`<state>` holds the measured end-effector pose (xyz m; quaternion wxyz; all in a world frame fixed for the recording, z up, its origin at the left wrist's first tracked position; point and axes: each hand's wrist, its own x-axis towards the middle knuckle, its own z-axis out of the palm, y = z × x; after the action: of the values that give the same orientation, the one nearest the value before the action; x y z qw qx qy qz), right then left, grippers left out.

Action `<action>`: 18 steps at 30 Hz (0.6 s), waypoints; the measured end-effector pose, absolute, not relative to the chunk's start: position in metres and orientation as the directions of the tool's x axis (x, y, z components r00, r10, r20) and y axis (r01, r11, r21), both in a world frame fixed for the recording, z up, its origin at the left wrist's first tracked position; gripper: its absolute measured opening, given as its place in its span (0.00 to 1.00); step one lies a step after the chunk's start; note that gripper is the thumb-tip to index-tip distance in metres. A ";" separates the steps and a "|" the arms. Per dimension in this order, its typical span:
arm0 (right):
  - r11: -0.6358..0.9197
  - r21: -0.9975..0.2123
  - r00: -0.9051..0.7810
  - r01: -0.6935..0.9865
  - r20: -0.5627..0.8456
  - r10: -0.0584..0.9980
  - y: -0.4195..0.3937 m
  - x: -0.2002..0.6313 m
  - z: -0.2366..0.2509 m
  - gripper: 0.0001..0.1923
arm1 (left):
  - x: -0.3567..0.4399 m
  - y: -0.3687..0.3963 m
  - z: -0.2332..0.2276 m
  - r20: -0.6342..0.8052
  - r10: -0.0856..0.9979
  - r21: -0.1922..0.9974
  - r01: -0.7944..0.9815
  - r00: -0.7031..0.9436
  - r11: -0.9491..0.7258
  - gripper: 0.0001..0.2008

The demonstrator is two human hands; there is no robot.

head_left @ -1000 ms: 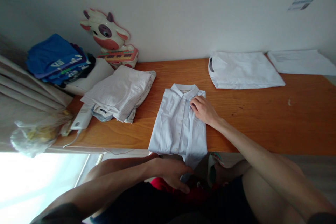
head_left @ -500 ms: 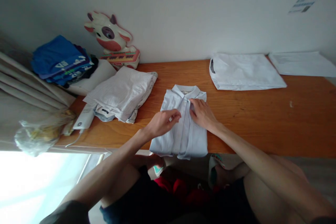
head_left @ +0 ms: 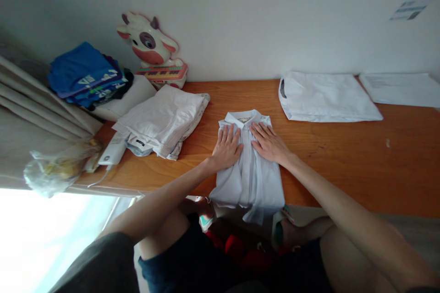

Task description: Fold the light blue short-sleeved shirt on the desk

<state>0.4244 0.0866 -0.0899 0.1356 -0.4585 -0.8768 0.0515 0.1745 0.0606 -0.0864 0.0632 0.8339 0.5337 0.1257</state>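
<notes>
— So both hands lay flat, then? Nothing gripped?

— Right. The left hand (head_left: pixel 227 148) and right hand (head_left: pixel 269 143) were spread open, palms down on the shirt (head_left: pixel 248 169), one on each side of the button line just below the collar. Neither held anything; they only pressed.

— And the shirt sat where?

— Folded on the table (head_left: pixel 343 160), collar toward the wall, but its lower end hung over the near edge, above the person's lap.

— That overhang looked like the weak spot to me.

— Same here. With weight only up by the collar, I judged the hanging part could drag the fold loose or pull the whole thing off once the palms lifted. Cloth that thin probably slides easily on smooth wood.

— Any trouble from the neighbours?

— Little. The folded trousers (head_left: pixel 164 121) lay to the left, near but apart, and the white bag (head_left: pixel 326 98) was well apart at the back right. A wide sweep of the left arm could have nudged the trousers, I suppose.

— And the folds themselves?

— Uneven pressing might have skewed the front panels and left creases.
</notes>
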 end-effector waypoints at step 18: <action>0.522 -0.246 -0.482 0.817 0.207 0.851 0.065 0.416 -0.081 0.34 | 0.148 0.074 -0.051 0.023 0.884 0.251 0.853 0.466 -0.457 0.34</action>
<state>0.4160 0.0646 -0.0809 0.1529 -0.4855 -0.8589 0.0569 0.1482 0.0740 -0.0512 0.1026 0.8501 0.5111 0.0753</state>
